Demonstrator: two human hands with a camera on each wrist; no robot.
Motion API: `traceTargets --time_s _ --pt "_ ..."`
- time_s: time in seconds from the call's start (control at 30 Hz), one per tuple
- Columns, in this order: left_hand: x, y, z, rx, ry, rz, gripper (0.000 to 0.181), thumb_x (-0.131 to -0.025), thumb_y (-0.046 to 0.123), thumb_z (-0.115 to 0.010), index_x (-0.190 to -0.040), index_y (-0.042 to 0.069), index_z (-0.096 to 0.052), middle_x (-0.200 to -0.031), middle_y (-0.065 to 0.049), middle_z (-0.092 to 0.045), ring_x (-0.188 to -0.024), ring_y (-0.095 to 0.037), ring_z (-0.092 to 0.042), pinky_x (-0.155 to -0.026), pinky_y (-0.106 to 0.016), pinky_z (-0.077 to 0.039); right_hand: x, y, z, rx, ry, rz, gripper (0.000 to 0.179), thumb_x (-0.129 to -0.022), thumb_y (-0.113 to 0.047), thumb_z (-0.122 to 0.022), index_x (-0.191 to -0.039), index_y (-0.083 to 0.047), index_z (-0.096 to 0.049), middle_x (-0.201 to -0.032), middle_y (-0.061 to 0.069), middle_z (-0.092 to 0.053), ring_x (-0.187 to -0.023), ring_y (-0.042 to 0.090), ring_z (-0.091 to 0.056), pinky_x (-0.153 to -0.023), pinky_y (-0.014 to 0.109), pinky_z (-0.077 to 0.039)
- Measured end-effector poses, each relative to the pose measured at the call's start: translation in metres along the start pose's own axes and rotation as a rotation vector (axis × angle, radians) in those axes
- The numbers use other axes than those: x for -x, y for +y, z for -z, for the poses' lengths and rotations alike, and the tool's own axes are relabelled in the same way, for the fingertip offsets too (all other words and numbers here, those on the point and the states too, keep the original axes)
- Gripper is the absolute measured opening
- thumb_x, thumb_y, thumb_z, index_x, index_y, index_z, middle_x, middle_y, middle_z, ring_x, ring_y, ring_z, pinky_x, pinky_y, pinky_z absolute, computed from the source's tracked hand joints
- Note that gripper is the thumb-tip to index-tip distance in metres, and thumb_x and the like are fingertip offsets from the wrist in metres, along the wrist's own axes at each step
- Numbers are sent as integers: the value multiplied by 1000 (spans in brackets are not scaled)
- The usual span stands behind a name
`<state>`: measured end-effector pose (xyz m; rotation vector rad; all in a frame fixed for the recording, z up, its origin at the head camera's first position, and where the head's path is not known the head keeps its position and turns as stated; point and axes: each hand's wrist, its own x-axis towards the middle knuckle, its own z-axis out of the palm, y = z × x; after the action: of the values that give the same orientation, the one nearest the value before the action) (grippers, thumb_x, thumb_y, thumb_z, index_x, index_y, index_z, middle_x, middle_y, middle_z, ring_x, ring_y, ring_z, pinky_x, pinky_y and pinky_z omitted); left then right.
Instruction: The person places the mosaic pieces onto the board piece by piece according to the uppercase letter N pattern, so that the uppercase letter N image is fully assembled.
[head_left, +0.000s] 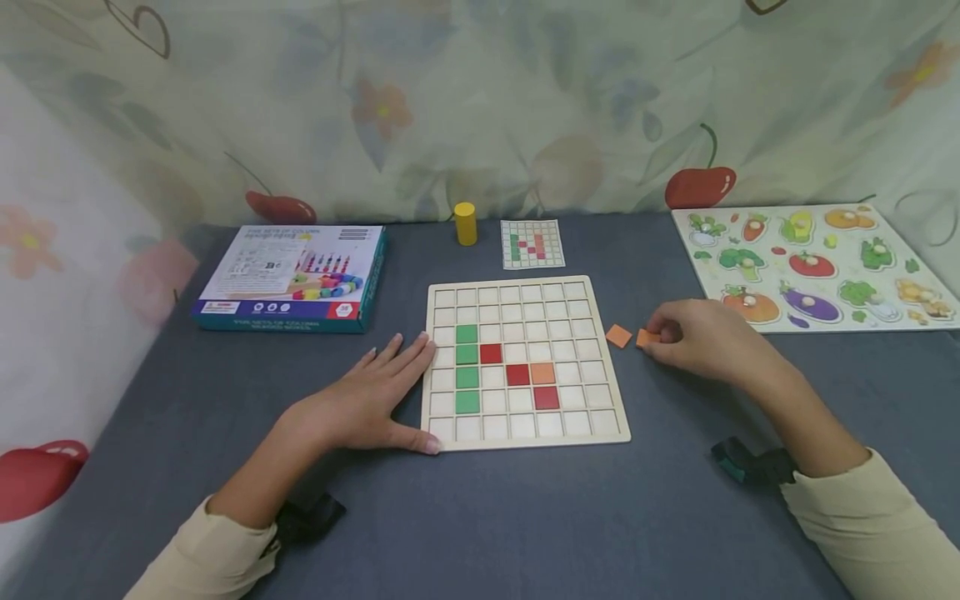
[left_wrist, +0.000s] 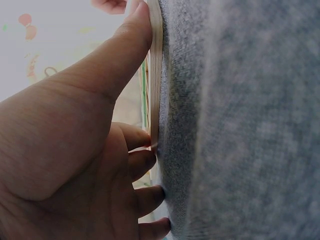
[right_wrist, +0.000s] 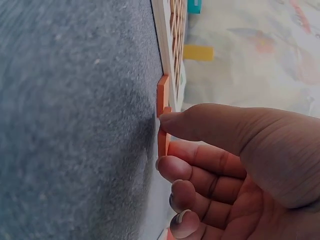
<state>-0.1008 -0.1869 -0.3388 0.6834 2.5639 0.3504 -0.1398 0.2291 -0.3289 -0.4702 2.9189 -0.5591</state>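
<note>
A wooden grid board (head_left: 528, 291) lies flat on the dark cloth, with several green tiles (head_left: 467, 354) in one column, red tiles (head_left: 517, 375) on a diagonal and one orange tile (head_left: 542, 372) in its cells. My left hand (head_left: 367, 400) rests at the board's left edge, fingers spread; in the left wrist view the thumb (left_wrist: 135, 35) touches the board's side. To the right of the board, my right hand (head_left: 701, 340) pinches an orange tile (right_wrist: 163, 142) between thumb and fingers, low over the cloth. A second loose orange tile (head_left: 618, 336) lies beside the board's right edge.
Behind the board are a small pattern card (head_left: 532, 244) and a yellow cylinder (head_left: 466, 224). A boxed bead set (head_left: 292, 277) sits at the left, and a vegetable puzzle board (head_left: 813, 267) at the right, close behind my right hand. A patterned curtain (head_left: 480, 108) hangs at the back.
</note>
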Motion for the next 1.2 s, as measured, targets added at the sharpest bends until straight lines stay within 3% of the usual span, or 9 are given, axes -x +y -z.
traceTargets --time_s 0.57,1.2 --pt "0 0 0 -4 4 2 125 -73 77 -68 -163 15 -7 -168 -3 -2 -152 -36 4 -118 -60 -3 -11 -24 -2 4 -11 50 16 -85 -15 -76 -98 -6 -74 -77 -1 -61 -74 19 -55 -67 37 -46" --pt "1 1 0 1 -1 1 124 -74 77 -67 -163 15 -6 -168 -3 -2 -152 -36 5 -118 -60 -2 -27 -65 -10 -53 -38 148 14 -86 -14 -79 -95 -6 -73 -71 -2 -57 -70 17 -53 -63 34 -43"
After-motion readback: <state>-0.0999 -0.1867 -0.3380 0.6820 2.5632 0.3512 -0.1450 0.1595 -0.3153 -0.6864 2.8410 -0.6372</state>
